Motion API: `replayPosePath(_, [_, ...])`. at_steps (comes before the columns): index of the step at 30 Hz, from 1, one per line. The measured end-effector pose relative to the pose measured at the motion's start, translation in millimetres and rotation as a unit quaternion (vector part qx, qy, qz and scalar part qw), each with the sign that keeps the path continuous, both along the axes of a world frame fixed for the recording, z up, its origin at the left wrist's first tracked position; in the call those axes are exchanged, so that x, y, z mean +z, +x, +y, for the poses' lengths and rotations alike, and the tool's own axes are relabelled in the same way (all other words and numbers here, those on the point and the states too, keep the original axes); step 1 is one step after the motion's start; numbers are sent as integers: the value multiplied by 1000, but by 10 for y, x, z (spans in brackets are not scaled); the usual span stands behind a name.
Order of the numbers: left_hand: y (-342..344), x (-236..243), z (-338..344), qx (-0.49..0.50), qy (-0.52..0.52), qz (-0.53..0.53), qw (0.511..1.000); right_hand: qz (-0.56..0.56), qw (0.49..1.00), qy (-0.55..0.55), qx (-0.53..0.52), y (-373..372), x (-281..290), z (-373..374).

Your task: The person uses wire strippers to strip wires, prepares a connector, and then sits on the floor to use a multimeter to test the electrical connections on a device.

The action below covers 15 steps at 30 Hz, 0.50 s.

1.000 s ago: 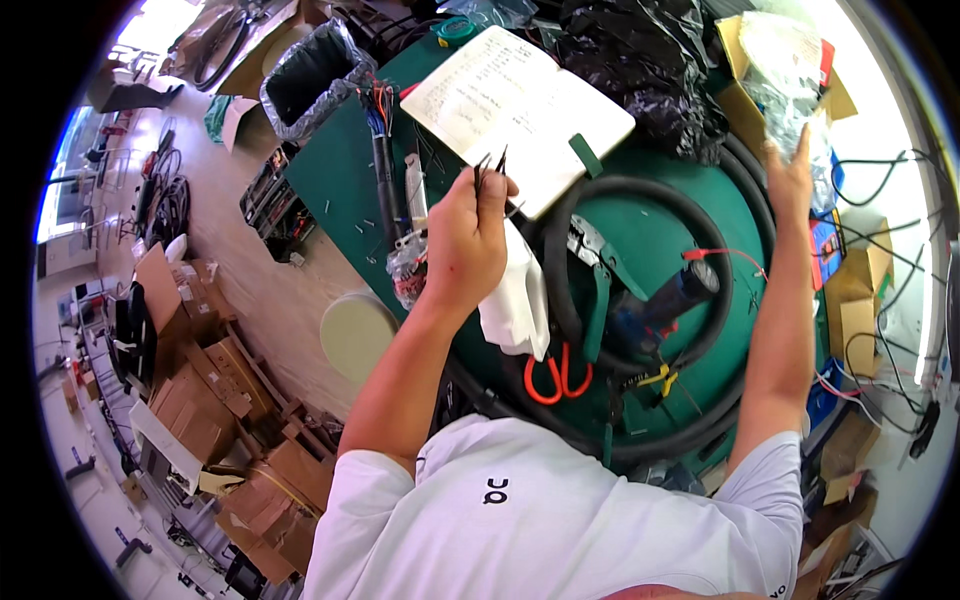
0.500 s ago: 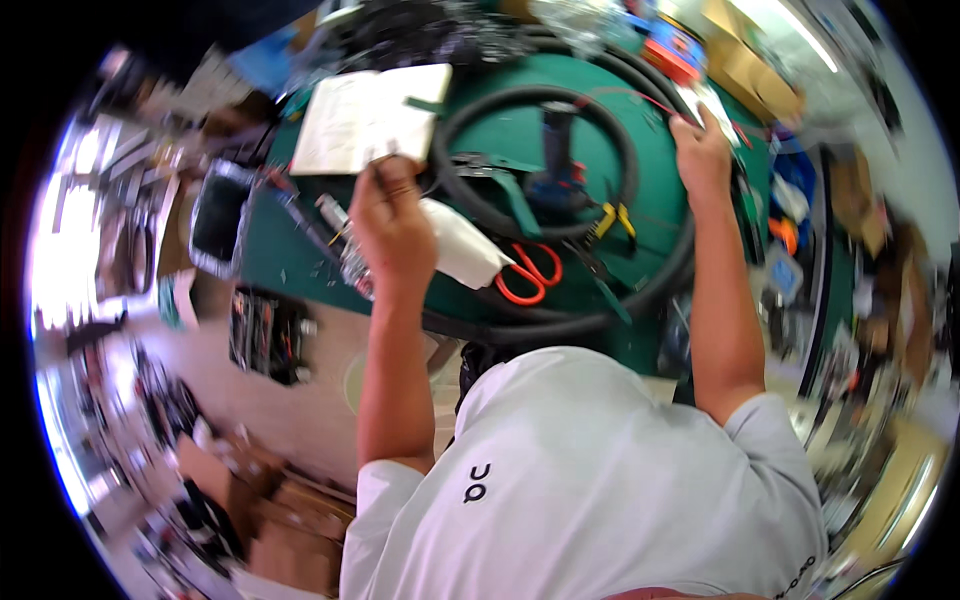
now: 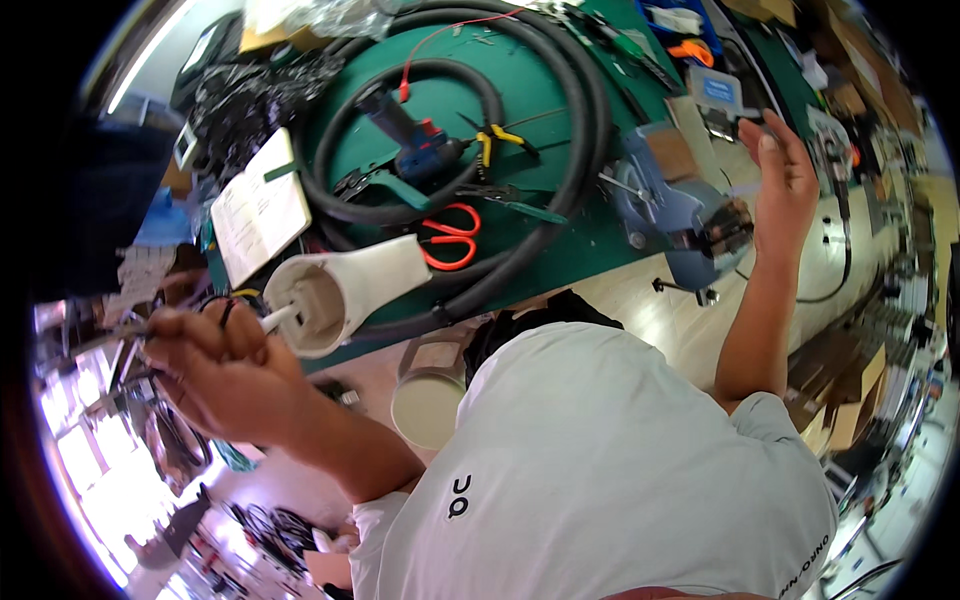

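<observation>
At lower left, my left hand point(image 3: 215, 375) is closed on thin dark pieces point(image 3: 142, 335), too small to identify. Just beyond its fingers lies a white plastic housing point(image 3: 368, 272) with a hollow round end. At the right, my right hand point(image 3: 780, 195) is open and empty, its fingers loosely bent, beside a grey-blue metal machine point(image 3: 662, 185) on the green table point(image 3: 540, 268). Red-handled scissors point(image 3: 455, 255) sit beside the white housing.
A thick black cable coil point(image 3: 570, 120) encircles a blue power drill point(image 3: 425, 150) and yellow-handled pliers point(image 3: 505, 138). An open notebook point(image 3: 250, 215) and black plastic bags point(image 3: 255, 95) lie at left. A round cream object point(image 3: 425, 405) is below the table edge; cardboard boxes point(image 3: 840, 390) are at right.
The view has turned rightward, bringing the grey-blue machine into sight. My left hand has moved down-left, off the notebook. My right hand now has its fingers raised near the machine.
</observation>
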State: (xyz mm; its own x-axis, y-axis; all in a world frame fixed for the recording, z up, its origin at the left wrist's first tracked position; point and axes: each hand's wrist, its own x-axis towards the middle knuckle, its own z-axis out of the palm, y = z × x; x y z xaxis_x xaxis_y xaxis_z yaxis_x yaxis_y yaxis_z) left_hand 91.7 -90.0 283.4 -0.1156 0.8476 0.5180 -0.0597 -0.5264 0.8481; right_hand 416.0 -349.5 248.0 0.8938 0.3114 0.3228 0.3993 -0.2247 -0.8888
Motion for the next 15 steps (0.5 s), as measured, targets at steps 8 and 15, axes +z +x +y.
replayPosePath(8, [240, 103, -118, -95, -153, -126, 976, 40, 997, -43, -49, -479, -334, -675])
replayPosePath(15, [323, -197, -93, -332, -208, -162, 905, 67, 974, -49, 211, -1279, -466, 12])
